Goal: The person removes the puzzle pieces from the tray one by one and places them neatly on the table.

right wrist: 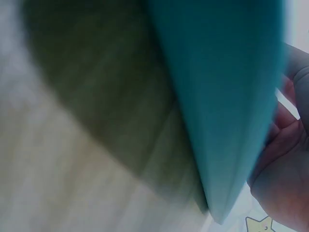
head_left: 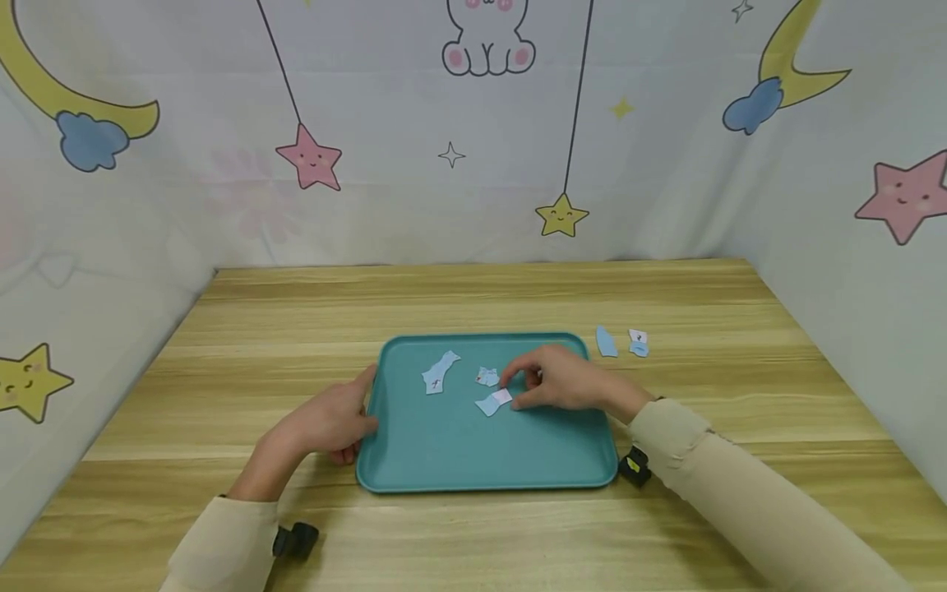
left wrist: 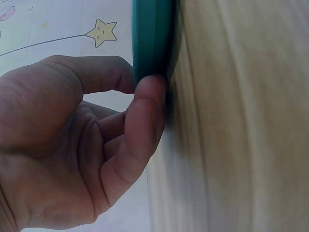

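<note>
Left hand [head_left: 336,419] on the tray [head_left: 473,452], right hand [head_left: 558,378] at a scrap

In the head view I have the green-blue tray lying on the wooden table [head_left: 473,538]. My left hand holds its left edge. My right hand reaches in over the right half, thumb and index finger narrowly apart at the right end of a blue-and-pink scrap [head_left: 488,404]; I cannot tell whether they pinch it. Just beyond lies a small scrap [head_left: 487,376], and farther left on the tray a long pale-blue scrap [head_left: 440,374]. Off the tray, past its far right corner, I see a plain blue scrap [head_left: 606,341] and, to its right, a white-and-blue scrap [head_left: 639,343]. The printed backdrop [head_left: 392,222] hangs behind.

On the left wrist view I get the thumb against the tray's rim and a finger at its lower edge, close to the tabletop, so that grip is plain.

My right wrist view is mostly blurred tray side and its shadow on the table; part of the right hand shows, fingertips hidden.
</note>
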Action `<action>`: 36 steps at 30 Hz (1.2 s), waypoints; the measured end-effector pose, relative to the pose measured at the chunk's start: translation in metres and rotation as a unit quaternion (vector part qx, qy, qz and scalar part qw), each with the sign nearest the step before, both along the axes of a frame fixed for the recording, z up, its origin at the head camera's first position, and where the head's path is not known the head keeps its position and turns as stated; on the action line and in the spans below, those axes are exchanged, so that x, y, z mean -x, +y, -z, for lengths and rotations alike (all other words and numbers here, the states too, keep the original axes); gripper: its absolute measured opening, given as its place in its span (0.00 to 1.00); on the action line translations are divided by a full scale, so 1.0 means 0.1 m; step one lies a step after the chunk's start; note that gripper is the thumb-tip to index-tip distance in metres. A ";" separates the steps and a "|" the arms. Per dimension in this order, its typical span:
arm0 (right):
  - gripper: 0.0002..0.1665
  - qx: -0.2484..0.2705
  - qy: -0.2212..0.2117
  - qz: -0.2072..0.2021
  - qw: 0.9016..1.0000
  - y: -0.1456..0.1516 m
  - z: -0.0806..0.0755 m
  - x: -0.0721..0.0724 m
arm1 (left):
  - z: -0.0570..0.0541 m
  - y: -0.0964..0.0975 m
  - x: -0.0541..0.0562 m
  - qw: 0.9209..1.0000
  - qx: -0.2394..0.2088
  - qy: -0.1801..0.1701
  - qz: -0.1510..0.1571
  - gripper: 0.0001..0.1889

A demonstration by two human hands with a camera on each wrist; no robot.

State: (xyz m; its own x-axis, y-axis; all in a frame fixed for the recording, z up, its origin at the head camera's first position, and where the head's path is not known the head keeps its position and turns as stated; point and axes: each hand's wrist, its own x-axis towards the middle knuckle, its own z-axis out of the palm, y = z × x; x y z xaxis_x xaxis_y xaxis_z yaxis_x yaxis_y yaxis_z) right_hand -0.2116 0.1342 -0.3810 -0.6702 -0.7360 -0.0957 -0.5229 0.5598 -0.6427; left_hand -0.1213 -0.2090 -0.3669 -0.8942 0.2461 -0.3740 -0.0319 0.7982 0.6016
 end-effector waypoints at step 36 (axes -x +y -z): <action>0.10 0.102 -0.062 0.074 0.990 0.33 -0.12 0.03 | 0.00 0.01 0.00 1.000 0.001 0.010 0.004 0.46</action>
